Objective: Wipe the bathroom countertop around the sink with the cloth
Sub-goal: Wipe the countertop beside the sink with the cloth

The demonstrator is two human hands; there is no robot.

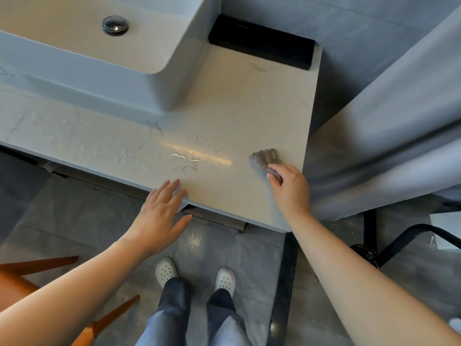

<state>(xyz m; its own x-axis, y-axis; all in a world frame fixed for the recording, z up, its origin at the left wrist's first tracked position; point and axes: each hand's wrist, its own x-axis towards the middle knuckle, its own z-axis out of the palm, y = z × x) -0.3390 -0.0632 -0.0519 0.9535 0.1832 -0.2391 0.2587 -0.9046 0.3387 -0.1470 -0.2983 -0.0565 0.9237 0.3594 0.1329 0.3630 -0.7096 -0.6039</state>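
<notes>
A pale marble-look countertop [224, 116] carries a white vessel sink [159, 78] with a chrome drain [115, 25] at the upper left. My right hand [290, 188] grips a grey cloth [265, 157] and holds it against the counter near its front right corner. My left hand [162, 211] lies flat with straight fingers on the counter's front edge, to the left of the cloth. Wet streaks [184, 159] glisten on the surface between the sink and my hands.
A black box [262, 42] sits at the counter's back right against the wall. A grey curtain [389, 136] hangs right of the counter. An orange wooden stool [37, 278] stands at the lower left, a black tube [409, 236] at the right. My white shoes [194, 275] are on grey floor tiles.
</notes>
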